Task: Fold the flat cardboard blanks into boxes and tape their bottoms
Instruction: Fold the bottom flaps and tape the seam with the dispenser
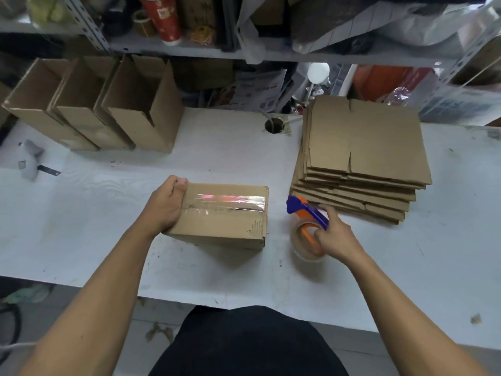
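At centre frame, the left hand (166, 206) grips the left end of the taped box (221, 215) on the table (81, 213), fingers curled over its far edge. Right of it, the right hand (334, 236) clasps the tape dispenser (307, 229), fingertips hidden. Flat blanks (363, 156) are stacked at right.

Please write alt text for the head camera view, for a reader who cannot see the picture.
A person's left hand grips the end of a taped cardboard box on a white table, while the right hand holds a tape dispenser beside it. A stack of flat blanks lies to the right, and three open boxes stand at the back left.
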